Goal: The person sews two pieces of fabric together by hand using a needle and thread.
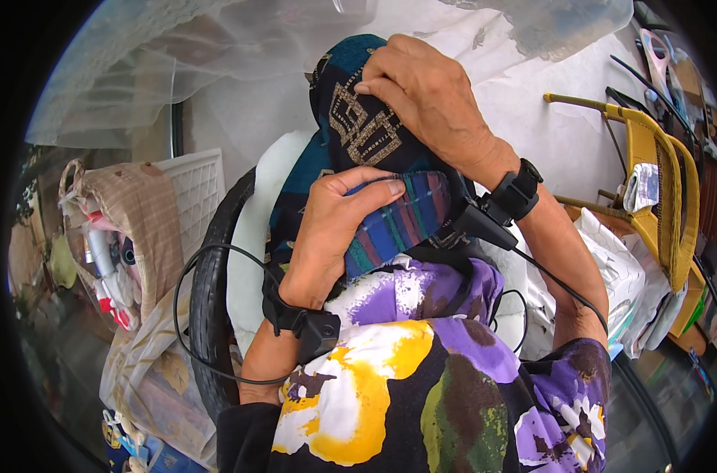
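My left hand (335, 219) pinches the edge of a striped cloth piece (403, 216) between thumb and fingers. The cloth is blue, green and dull red, with a curved upper edge and light stitch-like marks. It lies above my lap, over the dark patterned fabric (367, 133) that covers my leg. Farther out, my right hand (432, 97) is raised over the same fabric, thumb and fingertips brought together. Whether something thin is between those fingertips cannot be seen. A black strap with a small device is on each wrist.
White padding (249, 266) and a black tyre-like rim (208, 313) curve along my left side. A checked fabric bag (151, 219) with items stands farther left, by a white plastic lattice (202, 195). At right is a yellow chair (648, 195) beside white bags (612, 266). Cables hang from both wrists.
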The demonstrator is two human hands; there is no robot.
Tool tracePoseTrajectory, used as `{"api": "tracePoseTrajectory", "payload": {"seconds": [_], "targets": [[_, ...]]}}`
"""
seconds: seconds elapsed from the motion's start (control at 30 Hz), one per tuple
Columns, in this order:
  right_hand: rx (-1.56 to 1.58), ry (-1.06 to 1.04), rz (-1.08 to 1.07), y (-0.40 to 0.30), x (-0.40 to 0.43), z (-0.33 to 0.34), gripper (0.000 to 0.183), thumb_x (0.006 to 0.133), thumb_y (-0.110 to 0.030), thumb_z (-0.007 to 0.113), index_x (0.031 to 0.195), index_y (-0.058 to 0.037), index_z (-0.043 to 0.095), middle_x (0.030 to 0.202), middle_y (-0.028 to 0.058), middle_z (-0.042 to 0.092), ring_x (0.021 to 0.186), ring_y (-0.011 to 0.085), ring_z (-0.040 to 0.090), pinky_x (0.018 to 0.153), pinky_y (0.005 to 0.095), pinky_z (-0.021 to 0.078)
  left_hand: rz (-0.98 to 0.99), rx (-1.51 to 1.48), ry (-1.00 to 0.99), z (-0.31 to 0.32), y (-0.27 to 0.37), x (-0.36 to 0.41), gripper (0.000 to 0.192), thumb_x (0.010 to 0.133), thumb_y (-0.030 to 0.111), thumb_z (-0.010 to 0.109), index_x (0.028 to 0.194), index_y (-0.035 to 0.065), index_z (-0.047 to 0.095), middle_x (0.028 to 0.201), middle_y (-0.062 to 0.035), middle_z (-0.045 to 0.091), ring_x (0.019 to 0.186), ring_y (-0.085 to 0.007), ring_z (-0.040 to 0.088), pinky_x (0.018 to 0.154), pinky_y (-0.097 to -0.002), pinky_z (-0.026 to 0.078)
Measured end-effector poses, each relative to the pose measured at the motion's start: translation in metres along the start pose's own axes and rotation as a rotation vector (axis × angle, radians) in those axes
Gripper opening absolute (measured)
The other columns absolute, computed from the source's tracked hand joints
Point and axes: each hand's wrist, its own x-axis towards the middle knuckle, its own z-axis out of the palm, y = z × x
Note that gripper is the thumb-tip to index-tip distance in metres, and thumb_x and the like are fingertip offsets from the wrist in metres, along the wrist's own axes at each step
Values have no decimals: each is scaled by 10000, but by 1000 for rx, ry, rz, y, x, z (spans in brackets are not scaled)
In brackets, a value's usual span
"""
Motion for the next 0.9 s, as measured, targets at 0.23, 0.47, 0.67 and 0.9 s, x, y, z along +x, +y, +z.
{"api": "tracePoseTrajectory", "payload": {"seconds": [0.23,0.47,0.67,0.9], "targets": [[-72,-3,272,-5,10,-15,170,918,-150,609,1012,-10,631,895,134,661,837,314,650,739,392,519,9,-35,21,-2,-2,9,179,873,89,687,1004,-27,728,877,-59,720,734,-88,657,683,-211,530],[577,-78,699,-37,-30,-49,108,952,-54,535,998,11,608,779,78,655,784,146,663,707,284,518,2,-67,33,-9,-3,5,174,880,80,677,1003,-36,721,871,-56,717,729,-83,655,676,-210,528],[364,-115,623,-69,-69,-48,94,823,-23,727,917,-37,725,789,68,628,687,190,633,651,305,500,42,-62,31,-11,-5,6,150,883,93,687,976,-21,718,847,-36,707,713,-66,646,656,-199,519],[254,-82,583,-78,-74,-36,100,828,-21,715,927,-13,729,796,94,624,683,231,637,613,318,500,39,-79,32,-12,-5,5,163,882,99,689,991,-20,718,858,-39,707,713,-67,647,655,-195,516]]}}
